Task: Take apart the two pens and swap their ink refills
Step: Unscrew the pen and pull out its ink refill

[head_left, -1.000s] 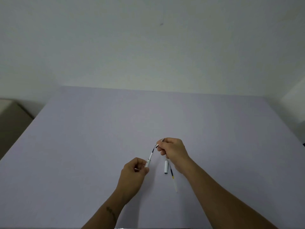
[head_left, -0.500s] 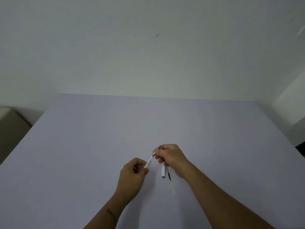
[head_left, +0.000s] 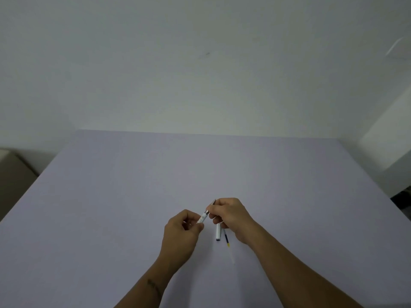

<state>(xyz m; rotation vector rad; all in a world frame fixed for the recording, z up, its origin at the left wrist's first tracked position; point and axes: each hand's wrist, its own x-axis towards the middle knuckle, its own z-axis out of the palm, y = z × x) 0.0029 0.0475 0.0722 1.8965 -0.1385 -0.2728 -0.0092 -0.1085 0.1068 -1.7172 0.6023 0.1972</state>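
Note:
My left hand (head_left: 182, 230) grips the lower end of a white pen barrel (head_left: 203, 217) above the lilac table (head_left: 111, 207). My right hand (head_left: 231, 215) pinches the pen's metal tip section (head_left: 213, 202) at the barrel's upper end, so the two parts meet. Below my right hand, a second white pen barrel (head_left: 218, 232) lies on the table. Beside it rests a loose ink refill (head_left: 226, 237) with a dark section, a yellow band and a clear tail.
A plain white wall rises behind the table's far edge. A brown box (head_left: 13, 174) stands off the left side, and a dark object (head_left: 402, 201) shows past the right edge.
My hands have come closer together; the gap showing the dark refill between tip section and barrel has closed. The view tilted up a little.

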